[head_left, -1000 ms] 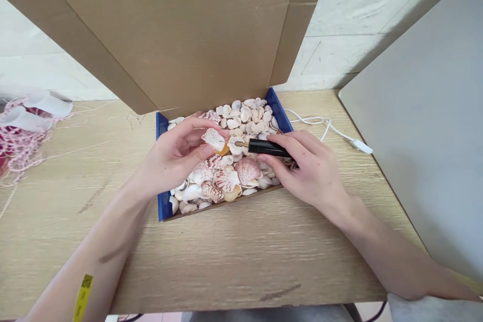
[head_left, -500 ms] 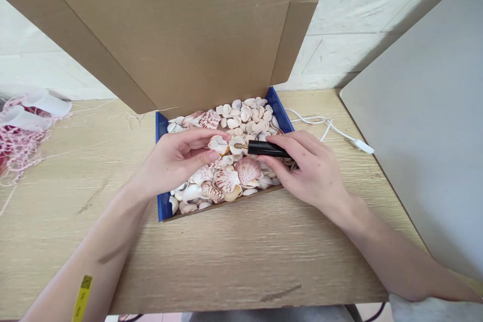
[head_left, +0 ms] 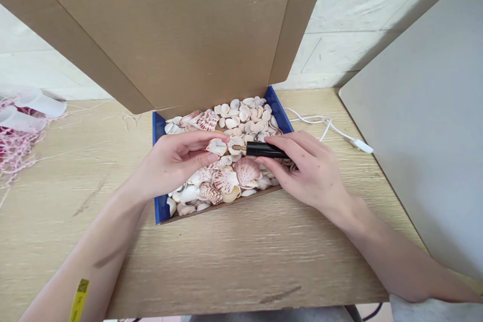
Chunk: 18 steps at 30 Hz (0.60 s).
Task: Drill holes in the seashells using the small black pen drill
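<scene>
In the head view, the person's left hand (head_left: pixel 180 165) pinches a white fan-shaped seashell (head_left: pixel 216 147) above a shallow blue-walled cardboard box (head_left: pixel 278 109) of mixed pale and reddish shells (head_left: pixel 247 171); the right hand (head_left: pixel 309 171) grasps a black cylindrical tool (head_left: pixel 264 149), its brass-coloured tip (head_left: pixel 238 147) pointing toward that seashell.

White shell (head_left: pixel 216 147) in left fingers (head_left: pixel 200 160)

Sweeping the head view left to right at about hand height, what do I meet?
Pink netting → left hand → white shell at its fingertips → black pen-shaped tool → right hand gripping it → white block on the cord → grey panel.
</scene>
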Tool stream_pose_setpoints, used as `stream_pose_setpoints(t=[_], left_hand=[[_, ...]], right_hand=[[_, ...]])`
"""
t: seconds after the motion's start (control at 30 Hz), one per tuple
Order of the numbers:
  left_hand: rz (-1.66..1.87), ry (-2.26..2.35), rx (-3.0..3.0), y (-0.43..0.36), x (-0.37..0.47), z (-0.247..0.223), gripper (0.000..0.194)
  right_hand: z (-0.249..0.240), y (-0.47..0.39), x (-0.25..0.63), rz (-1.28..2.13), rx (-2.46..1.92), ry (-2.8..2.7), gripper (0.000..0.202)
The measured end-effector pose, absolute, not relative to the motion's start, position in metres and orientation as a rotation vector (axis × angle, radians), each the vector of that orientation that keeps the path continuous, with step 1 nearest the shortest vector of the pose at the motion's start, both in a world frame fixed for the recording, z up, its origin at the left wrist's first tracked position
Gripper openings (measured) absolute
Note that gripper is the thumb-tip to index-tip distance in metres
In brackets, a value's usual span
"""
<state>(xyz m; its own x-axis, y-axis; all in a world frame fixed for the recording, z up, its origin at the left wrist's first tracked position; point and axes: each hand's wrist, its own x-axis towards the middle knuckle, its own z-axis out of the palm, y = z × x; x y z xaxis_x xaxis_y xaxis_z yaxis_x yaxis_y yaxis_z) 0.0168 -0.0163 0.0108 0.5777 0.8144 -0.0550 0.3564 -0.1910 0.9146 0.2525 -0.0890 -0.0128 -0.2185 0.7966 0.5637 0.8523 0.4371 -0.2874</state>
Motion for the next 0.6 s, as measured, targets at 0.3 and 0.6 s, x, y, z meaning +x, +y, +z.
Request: stream_pose_setpoints(t=[0.3,0.6], left_hand=[[0.551,0.964,1.785,-0.0156,0.0188,0.0119,0.024],[0.521,0.952,1.753,-0.0168,0.0197,0.0136,0.024]], right_hand=[[-0.0141,-0.0883,0.2525,-0.105,-1.381,-2.016,0.019],[-0.013,-0.0875,0.2532,-0.188,-1.36,-2.033,0.022]])
